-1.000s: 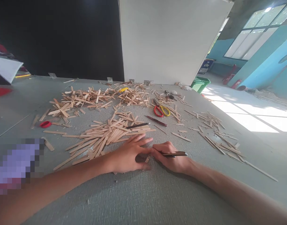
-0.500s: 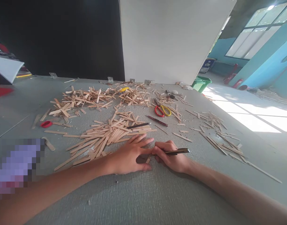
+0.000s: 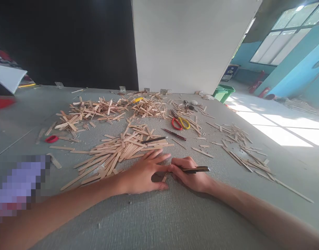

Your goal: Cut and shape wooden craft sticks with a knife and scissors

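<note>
Wooden sticks (image 3: 130,143) lie heaped on the grey bench (image 3: 149,222), at eleven o'clock from the left hand (image 3: 143,174), its fingers spread, with the right hand (image 3: 192,177) at its three o'clock, fingers pinching a dark pen (image 3: 198,169), and red-and-yellow-handled scissors (image 3: 177,118) near twelve o'clock.

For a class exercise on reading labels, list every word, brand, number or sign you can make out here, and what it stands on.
No text can be read for certain.
Dark blue panel in the background: pale lettering, too blurred to read.
Pen in the right hand: no legible marking.
Purple patch at left: pixelated, nothing readable.
</note>
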Motion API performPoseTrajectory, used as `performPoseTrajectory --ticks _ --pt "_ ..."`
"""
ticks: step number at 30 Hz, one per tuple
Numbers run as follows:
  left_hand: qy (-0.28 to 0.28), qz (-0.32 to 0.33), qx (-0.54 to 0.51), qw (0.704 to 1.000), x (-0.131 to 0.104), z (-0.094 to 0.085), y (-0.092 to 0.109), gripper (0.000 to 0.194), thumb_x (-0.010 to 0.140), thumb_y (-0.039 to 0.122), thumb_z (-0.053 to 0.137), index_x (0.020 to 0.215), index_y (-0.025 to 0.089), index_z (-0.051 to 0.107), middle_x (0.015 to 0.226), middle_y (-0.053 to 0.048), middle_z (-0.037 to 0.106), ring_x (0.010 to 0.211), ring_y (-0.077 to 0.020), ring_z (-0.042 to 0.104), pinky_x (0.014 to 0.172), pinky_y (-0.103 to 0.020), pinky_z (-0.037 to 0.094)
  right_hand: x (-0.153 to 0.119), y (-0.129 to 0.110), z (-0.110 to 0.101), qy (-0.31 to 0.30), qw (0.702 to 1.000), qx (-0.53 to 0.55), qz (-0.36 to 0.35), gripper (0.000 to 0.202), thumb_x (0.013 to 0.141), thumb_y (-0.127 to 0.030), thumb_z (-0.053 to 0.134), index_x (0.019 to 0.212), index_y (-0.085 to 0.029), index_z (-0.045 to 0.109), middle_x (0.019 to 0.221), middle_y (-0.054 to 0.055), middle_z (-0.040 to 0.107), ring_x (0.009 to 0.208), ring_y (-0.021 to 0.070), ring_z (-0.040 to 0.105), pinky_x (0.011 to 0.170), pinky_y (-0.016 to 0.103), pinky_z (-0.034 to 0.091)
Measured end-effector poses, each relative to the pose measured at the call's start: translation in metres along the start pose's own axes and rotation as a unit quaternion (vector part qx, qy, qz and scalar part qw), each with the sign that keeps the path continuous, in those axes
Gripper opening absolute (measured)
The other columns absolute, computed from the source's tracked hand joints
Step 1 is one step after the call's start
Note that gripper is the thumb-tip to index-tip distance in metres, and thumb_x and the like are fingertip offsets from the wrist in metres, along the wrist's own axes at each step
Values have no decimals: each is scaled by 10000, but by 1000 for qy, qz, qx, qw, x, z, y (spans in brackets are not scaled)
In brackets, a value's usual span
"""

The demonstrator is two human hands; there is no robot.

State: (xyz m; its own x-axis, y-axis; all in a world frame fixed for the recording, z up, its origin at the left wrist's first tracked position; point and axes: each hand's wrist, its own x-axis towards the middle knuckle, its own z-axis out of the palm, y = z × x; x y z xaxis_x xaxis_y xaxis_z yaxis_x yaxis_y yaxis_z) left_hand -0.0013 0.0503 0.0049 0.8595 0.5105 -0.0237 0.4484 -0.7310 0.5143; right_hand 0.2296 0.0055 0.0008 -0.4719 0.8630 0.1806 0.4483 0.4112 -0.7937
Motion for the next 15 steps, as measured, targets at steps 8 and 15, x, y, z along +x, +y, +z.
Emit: performPoseTrajectory --ticks 8,15 --pt "8 11 -1 1000 1 2 -3 513 875 555 776 1354 428 645 1701 30 292 1583 -375 176 1262 -631 174 -1 2 -1 -2 999 -41 -27 420 1073 -376 436 687 -210 420 601 -53 428 540 99 344 532 249 291" --pt "4 7 1 1000 0 1 -1 510 882 553 770 1358 421 645 1706 25 280 1581 -381 182 1261 -624 178 -2 2 -1 -2 998 -47 -41 418 1081 -365 426 692 -219 382 600 -63 382 535 102 316 539 257 279"
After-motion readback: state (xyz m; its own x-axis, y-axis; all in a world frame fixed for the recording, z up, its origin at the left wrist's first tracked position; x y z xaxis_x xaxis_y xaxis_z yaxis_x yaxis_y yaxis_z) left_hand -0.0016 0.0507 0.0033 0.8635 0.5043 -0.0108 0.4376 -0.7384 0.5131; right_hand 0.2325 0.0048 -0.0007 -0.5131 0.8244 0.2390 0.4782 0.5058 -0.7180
